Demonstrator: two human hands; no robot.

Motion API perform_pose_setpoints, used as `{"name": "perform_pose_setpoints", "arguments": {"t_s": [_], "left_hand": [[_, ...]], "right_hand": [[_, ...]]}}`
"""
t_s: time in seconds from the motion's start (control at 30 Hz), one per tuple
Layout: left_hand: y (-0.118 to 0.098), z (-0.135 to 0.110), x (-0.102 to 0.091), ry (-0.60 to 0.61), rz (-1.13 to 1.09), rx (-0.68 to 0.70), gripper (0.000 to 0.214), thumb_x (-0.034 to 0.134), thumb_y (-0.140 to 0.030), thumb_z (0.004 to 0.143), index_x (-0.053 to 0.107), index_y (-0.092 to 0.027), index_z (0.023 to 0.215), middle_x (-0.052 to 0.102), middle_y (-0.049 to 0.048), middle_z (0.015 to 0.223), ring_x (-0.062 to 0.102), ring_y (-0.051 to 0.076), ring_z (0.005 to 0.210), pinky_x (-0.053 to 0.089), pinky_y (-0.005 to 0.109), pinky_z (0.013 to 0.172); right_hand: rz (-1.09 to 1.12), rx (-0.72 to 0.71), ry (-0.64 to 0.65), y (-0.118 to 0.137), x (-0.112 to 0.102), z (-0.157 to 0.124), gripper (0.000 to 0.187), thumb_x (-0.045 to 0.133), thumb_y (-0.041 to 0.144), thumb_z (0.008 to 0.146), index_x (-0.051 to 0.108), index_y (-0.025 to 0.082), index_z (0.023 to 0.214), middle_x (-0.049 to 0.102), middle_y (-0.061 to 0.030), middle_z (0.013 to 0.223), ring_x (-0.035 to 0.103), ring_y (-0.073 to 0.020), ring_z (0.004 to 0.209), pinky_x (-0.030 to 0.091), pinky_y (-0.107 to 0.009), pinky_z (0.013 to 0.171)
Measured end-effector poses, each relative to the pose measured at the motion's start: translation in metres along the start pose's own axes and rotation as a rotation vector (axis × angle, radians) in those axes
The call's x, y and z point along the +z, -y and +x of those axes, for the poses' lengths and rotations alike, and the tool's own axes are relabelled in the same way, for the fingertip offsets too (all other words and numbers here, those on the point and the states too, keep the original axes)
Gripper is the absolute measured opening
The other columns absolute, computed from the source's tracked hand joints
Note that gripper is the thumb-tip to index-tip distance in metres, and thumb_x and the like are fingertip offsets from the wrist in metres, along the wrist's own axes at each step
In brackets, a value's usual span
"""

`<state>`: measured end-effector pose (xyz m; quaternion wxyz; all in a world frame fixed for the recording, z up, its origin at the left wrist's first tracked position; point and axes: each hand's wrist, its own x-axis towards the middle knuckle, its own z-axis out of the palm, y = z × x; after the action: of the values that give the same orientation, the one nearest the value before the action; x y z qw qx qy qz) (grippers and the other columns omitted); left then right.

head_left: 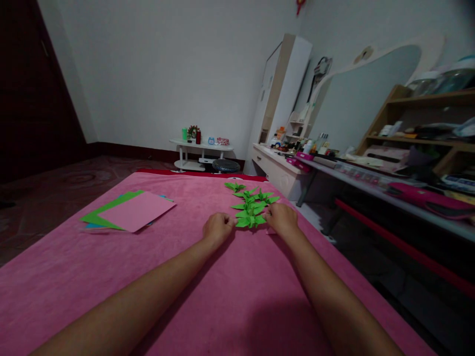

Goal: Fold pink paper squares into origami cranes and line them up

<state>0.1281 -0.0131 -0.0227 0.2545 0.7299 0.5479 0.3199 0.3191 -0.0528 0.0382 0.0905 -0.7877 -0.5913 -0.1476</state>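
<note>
Pink cloth (166, 277) spreads across the near scene, the nearest green crane (250, 220) of folded paper sitting right of centre. Tugging outward could crease or tear its thin wings, and with the other cranes (234, 187) crowded just beyond, a careless knuckle might tip them. Both forearms reach forward, left hand (218, 228) and right hand (283, 218) flanking it, fingers (227, 220) curled inward; whether they pinch its wing tips, I cannot tell.
</note>
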Motion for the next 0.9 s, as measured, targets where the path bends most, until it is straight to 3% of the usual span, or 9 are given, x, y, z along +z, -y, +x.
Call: {"name": "perform_pose_setpoints", "arguments": {"t_s": [0.23,0.53,0.7,0.9], "left_hand": [[-0.007,0.005,0.017,-0.014,0.156,0.017,0.034,0.047,-0.049,0.077,0.066,-0.022,0.068,0.067,0.0045,0.072,0.058,0.017,0.067,0.028,0.025,0.053],[-0.01,0.018,0.031,-0.009,0.313,-0.026,0.028,0.047,-0.038,0.075,0.071,-0.024,0.077,0.07,0.008,0.084,0.062,0.022,0.08,0.04,0.028,0.065],[-0.007,0.018,0.034,-0.045,0.3,-0.012,0.031,0.046,-0.044,0.075,0.07,-0.024,0.074,0.07,0.0086,0.08,0.062,0.024,0.079,0.039,0.028,0.061],[-0.006,0.017,0.031,-0.091,0.196,-0.002,0.037,0.046,-0.054,0.075,0.068,-0.024,0.07,0.069,0.0062,0.074,0.062,0.023,0.073,0.032,0.027,0.055]], "right_hand": [[-0.098,0.0,0.007,-0.002,0.018,0.006,0.022,0.053,0.024,0.077,0.072,0.013,0.084,0.069,-0.0198,0.082,0.065,-0.0276,0.079,0.044,-0.031,0.063],[-0.144,0.011,0.041,0.0,0.034,0.004,0.025,0.048,0.022,0.08,0.07,0.014,0.09,0.069,-0.0166,0.086,0.065,-0.0273,0.085,0.046,-0.032,0.069],[-0.136,0.038,0.032,0.001,0.028,0.003,0.026,0.05,0.03,0.081,0.069,0.014,0.09,0.068,-0.0161,0.088,0.064,-0.0264,0.086,0.046,-0.03,0.07],[-0.096,0.078,0.026,0.001,0.003,0.003,0.023,0.053,0.03,0.078,0.07,0.019,0.089,0.069,-0.0126,0.088,0.064,-0.0271,0.085,0.045,-0.031,0.067]]}}
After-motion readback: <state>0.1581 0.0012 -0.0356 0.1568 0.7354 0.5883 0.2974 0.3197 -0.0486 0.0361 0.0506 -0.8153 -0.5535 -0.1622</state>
